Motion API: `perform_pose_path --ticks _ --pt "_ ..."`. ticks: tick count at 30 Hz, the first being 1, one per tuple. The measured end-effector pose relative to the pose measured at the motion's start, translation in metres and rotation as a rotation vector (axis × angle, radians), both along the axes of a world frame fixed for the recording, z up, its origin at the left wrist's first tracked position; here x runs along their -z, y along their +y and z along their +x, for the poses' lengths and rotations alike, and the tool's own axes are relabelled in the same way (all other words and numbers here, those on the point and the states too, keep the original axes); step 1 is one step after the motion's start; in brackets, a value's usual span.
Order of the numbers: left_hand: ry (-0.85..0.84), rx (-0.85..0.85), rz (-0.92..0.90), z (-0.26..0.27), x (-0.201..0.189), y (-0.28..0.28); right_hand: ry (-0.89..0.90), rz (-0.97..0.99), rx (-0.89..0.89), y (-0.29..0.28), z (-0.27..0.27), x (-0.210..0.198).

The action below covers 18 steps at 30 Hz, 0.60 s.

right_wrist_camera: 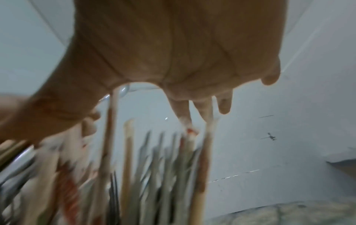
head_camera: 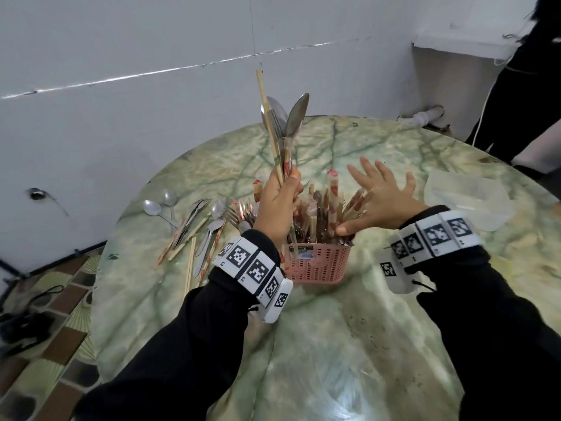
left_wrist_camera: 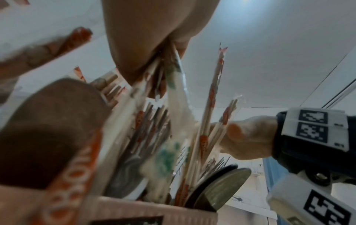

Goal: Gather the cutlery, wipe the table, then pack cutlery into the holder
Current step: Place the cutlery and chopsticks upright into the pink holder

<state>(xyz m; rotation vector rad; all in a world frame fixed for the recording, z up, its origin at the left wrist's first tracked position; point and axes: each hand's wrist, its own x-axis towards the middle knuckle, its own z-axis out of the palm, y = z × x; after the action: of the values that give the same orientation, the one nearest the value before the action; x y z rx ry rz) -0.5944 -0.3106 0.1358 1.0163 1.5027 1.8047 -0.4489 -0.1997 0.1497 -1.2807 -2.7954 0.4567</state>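
Note:
A pink slotted holder (head_camera: 317, 264) stands mid-table, packed with wrapped chopsticks and forks (head_camera: 324, 208). My left hand (head_camera: 277, 202) grips a bundle of spoons and chopsticks (head_camera: 283, 132) upright, just above the holder's left side. The left wrist view shows that bundle (left_wrist_camera: 173, 79) running down from the fist into the holder (left_wrist_camera: 146, 213). My right hand (head_camera: 379, 199) is spread flat, fingers straight, over the holder's right side, thumb against the chopstick tops. From the right wrist, the palm (right_wrist_camera: 173, 50) hovers over blurred cutlery (right_wrist_camera: 131, 175). Loose spoons, forks and chopsticks (head_camera: 197, 226) lie on the table to the left.
The round green marble-pattern table (head_camera: 318, 344) fills the middle. A clear plastic container (head_camera: 467, 202) sits at the right near the rim. A person in black (head_camera: 528, 86) stands beyond the far right edge. White walls are close behind; patterned floor lies at lower left.

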Motion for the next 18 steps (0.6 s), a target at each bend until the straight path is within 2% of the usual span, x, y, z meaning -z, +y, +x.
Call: perform_pose_path --ticks 2,5,9,11,13,14,16,18 --pt "0.023 0.017 0.021 0.0 -0.001 -0.001 0.098 -0.101 0.024 0.009 0.022 0.001" --pt "0.012 0.04 0.04 0.0 -0.001 -0.001 0.29 -0.354 0.058 0.016 0.048 0.013" --pt "0.014 0.051 0.046 -0.002 0.004 0.001 0.205 -0.615 0.05 0.006 0.047 0.053" --pt "0.007 0.039 0.04 -0.003 0.006 0.003 0.235 -0.626 0.014 -0.004 0.029 0.073" --pt "-0.003 0.032 0.043 -0.002 0.005 0.003 0.31 -0.543 0.006 -0.01 0.008 0.085" --pt "0.002 0.027 0.038 -0.002 0.004 0.002 0.386 -0.511 0.004 -0.01 -0.001 0.089" --pt "0.012 0.018 0.04 0.0 0.0 0.001 0.646 -0.508 0.008 -0.006 -0.013 0.096" --pt "-0.014 -0.006 0.033 0.003 -0.003 0.001 0.804 -0.481 0.045 -0.004 -0.019 0.095"
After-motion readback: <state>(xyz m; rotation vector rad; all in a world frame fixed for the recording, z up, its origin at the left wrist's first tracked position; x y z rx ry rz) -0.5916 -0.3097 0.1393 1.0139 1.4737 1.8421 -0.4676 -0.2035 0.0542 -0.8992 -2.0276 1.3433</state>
